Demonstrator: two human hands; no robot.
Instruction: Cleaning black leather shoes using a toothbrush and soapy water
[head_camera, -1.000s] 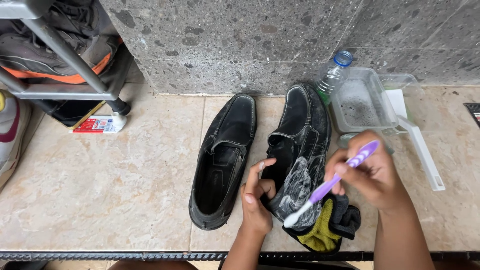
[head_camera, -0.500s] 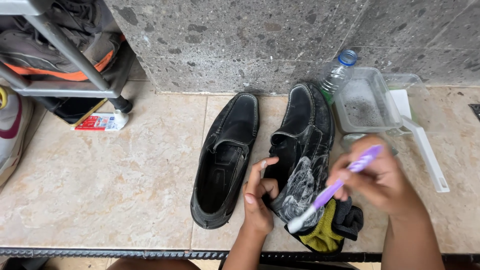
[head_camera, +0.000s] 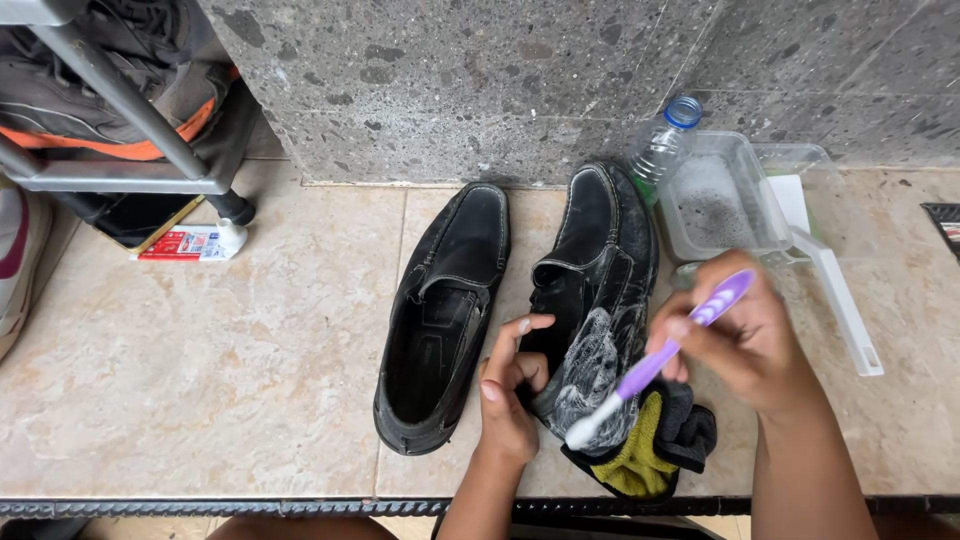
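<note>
**Brush head at the near end of the soapy shoe**

The right hand (head_camera: 745, 335) was closed around a purple toothbrush (head_camera: 660, 360), whose handle slanted from far right down to near left, its white head meeting the lathered heel side of the black shoe (head_camera: 600, 300). That shoe lay lengthwise, toe far toward the stone wall (head_camera: 450, 80), heel near, so its long axis ran away from both hands. The left hand (head_camera: 510, 385) sat just left of it, fingers curled onto the opening, apparently steadying it, though the grip itself was partly hidden. A yellow and black cloth (head_camera: 655, 455) lay under the heel. The second shoe (head_camera: 440, 320) lay parallel on the left, untouched.
</note>
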